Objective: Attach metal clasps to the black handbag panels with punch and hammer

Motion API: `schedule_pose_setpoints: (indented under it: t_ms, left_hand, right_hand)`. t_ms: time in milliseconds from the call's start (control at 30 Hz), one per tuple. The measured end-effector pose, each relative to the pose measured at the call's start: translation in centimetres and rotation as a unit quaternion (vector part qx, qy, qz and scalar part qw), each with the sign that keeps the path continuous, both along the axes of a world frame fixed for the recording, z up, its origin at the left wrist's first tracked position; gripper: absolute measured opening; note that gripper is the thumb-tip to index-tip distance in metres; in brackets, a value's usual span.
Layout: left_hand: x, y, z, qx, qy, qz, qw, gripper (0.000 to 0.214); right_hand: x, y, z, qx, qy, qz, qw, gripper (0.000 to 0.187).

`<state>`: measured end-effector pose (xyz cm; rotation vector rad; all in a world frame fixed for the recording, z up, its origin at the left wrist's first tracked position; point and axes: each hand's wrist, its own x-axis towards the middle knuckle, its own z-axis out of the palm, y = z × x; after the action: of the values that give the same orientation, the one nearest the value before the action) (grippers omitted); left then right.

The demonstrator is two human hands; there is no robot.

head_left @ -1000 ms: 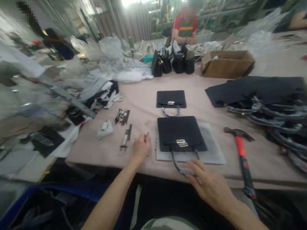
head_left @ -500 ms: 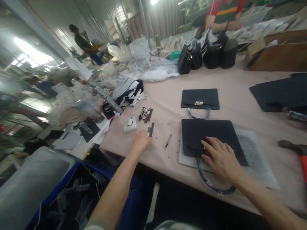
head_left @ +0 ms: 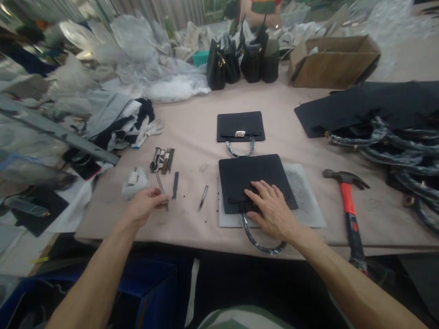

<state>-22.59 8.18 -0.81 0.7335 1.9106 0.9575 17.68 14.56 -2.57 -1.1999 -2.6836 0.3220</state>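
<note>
My left hand (head_left: 148, 204) pinches a thin metal rod (head_left: 160, 183), tilted just above the table on the left. Beside it lie a flat dark metal strip (head_left: 175, 185) and a slim pen-like tool (head_left: 203, 198). My right hand (head_left: 269, 205) rests with fingers spread on a black bag panel (head_left: 252, 171), partly covering its gold fitting. A plastic-wrapped handle (head_left: 257, 244) curves from that panel toward me. Under the panel is a pale slab (head_left: 308, 201). Farther back lies a second black panel (head_left: 240, 122) with a gold clasp (head_left: 240, 134) and a wrapped handle.
A claw hammer (head_left: 348, 201) with a red and black grip lies at right. Stacked black panels (head_left: 370, 107) with wrapped handles sit beyond it. Black bags (head_left: 222, 64) and a cardboard box (head_left: 336, 61) stand at the back. Small metal parts (head_left: 164, 160) and white gloves (head_left: 148, 131) lie left.
The view has swung right, bringing the whole hammer into sight. My left hand has lifted a thin metal rod from near the metal strips. My right hand stays on the black panel.
</note>
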Motion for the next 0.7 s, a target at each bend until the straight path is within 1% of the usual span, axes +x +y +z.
schedule_pose_setpoints:
  t_ms: [67,167,267,333,400,467,567,700]
  left_hand:
    - [2.4,0.0,0.3,0.088,-0.091,0.046,0.991,0.045]
    - [7.2,1.0,-0.3,0.158,-0.185,0.071,0.967,0.051]
    - [11.6,2.3,-1.7,0.205,-0.218,0.062,0.952,0.046]
    - [13.7,2.9,-2.6,0.231,-0.216,0.03,0.948,0.039]
    - [15.1,3.2,-3.4,0.247,-0.215,-0.014,0.945,0.033]
    - [16.0,3.3,-3.9,0.261,-0.211,-0.045,0.941,0.029]
    - [16.6,3.2,-4.2,0.274,-0.185,-0.063,0.942,0.026]
    - [16.7,3.0,-3.9,0.267,-0.127,-0.085,0.952,0.021]
  right_hand:
    - [0.0,0.0,0.0,-0.002,0.003,0.002,1.0,0.053]
    - [-0.1,0.1,0.1,-0.011,-0.001,0.001,1.0,0.052]
    - [-0.1,0.1,0.2,-0.017,-0.012,-0.002,1.0,0.052]
    - [-0.1,0.1,0.1,-0.017,-0.015,-0.004,1.0,0.052]
    - [-0.1,0.1,-0.1,-0.012,-0.013,-0.005,1.0,0.053]
    - [-0.1,0.0,-0.2,-0.009,-0.01,-0.005,1.0,0.053]
    - [-0.1,0.0,-0.3,-0.013,-0.006,-0.004,1.0,0.053]
    - [-0.1,0.0,-0.2,-0.016,-0.004,-0.007,1.0,0.053]
